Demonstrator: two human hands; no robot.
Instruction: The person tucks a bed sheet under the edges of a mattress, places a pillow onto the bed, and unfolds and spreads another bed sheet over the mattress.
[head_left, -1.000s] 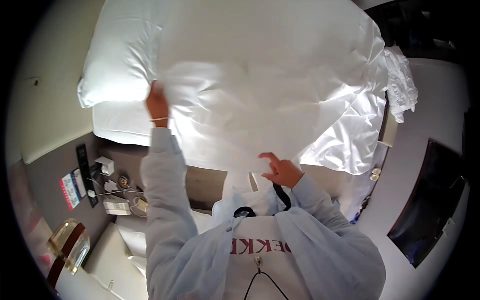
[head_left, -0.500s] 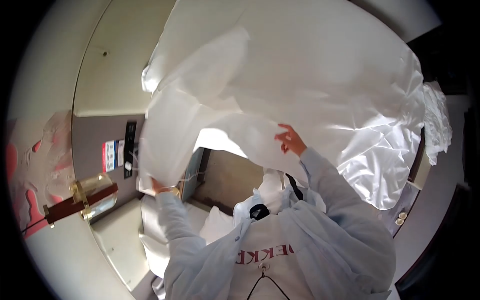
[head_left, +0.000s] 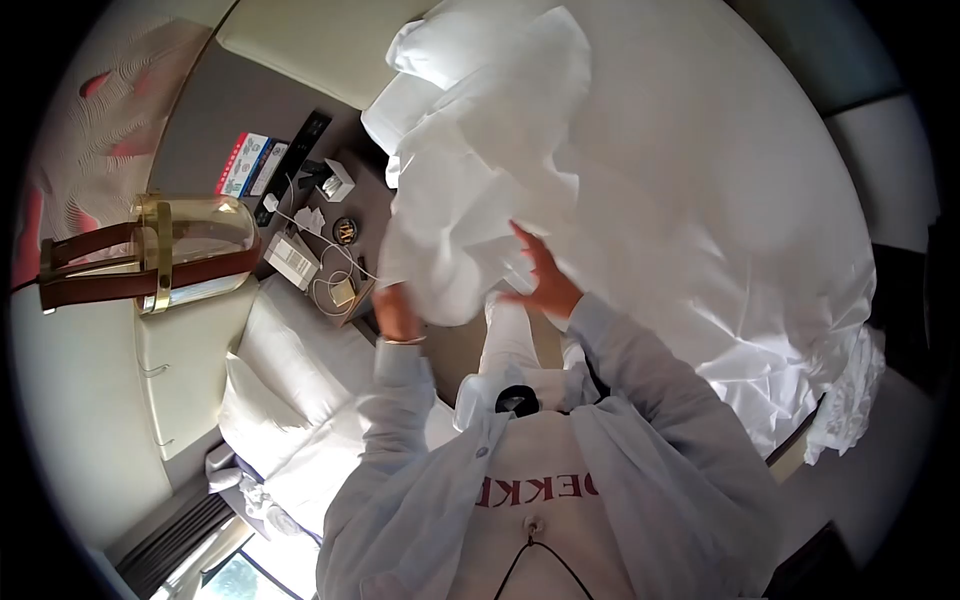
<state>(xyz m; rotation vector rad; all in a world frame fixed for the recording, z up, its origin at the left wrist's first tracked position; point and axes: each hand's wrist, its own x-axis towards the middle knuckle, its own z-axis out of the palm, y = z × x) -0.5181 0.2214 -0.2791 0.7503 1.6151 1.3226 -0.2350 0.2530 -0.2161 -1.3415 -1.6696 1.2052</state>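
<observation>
A white sheet (head_left: 470, 180) lies bunched and rumpled over the near left part of the bed (head_left: 700, 150), its loose edge hanging down in front of me. My right hand (head_left: 548, 282) is held just above the near edge of the sheet, fingers spread, with nothing in it. At the left end of that edge is my left hand (head_left: 397, 312), smeared by motion. Its fingers are too blurred to show whether they grip the cloth.
A nightstand (head_left: 372, 205) at left carries a tissue box (head_left: 337, 181), a small round dish (head_left: 345, 231), cables and a white box (head_left: 291, 260). A strapped glass lamp (head_left: 200, 250) juts from the wall. A second bed (head_left: 320, 440) with pillows (head_left: 265, 395) stands lower left. Crumpled white cloth (head_left: 848, 395) hangs at right.
The raised sheet has dropped and gathered towards the bed, uncovering the nightstand. My left hand has moved right and up, my right hand slightly left. The view has turned.
</observation>
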